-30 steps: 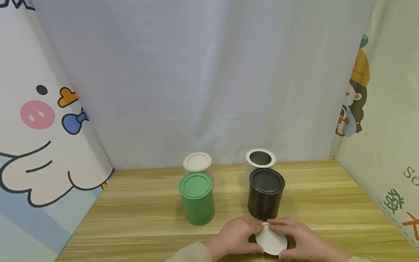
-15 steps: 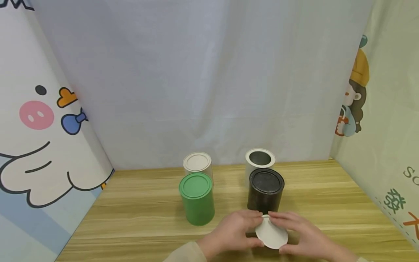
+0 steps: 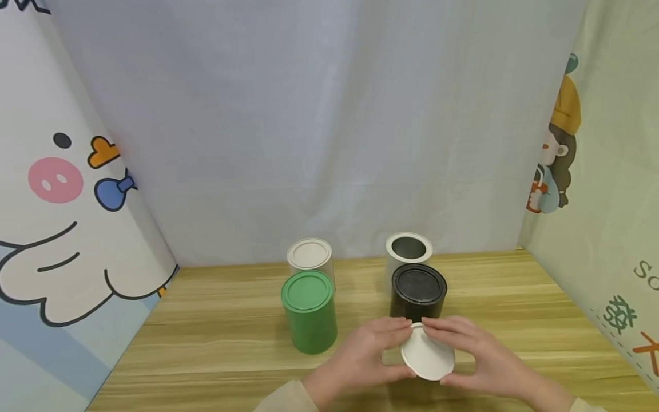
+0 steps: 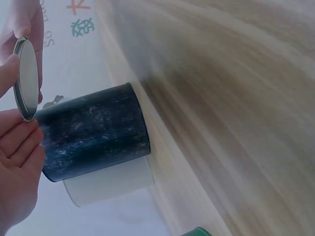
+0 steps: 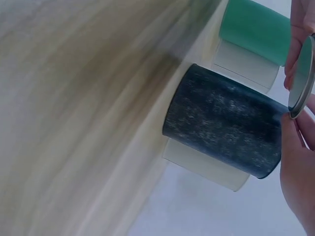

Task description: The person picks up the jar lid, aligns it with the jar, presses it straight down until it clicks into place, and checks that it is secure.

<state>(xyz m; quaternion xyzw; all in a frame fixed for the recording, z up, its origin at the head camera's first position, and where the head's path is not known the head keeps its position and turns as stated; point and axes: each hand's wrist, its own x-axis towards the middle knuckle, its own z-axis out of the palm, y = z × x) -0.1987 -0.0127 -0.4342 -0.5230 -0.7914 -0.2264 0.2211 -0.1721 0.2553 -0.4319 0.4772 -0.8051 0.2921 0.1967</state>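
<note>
A round white can lid (image 3: 428, 352) is held in the air by both hands, in front of the black can (image 3: 419, 289). At its left edge my left hand (image 3: 366, 353) pinches it between thumb and fingertips. My right hand (image 3: 477, 356) grips the right edge in the same way. In the left wrist view the lid (image 4: 28, 78) is seen nearly edge-on, with its metal rim. Beyond the black can stands a white can (image 3: 390, 274) with no lid on it, its dark inside showing.
To the left a green can (image 3: 313, 320) with its lid on stands on the wooden table (image 3: 216, 343). Partly hidden right behind it is a lidded white can (image 3: 310, 255). A pale curtain (image 3: 309, 126) closes off the back, with printed sheets at both sides.
Both hands have lifted the lid up and away from the table's front edge, toward the black can, whose lower part they now cover. The cans have stayed in place.
</note>
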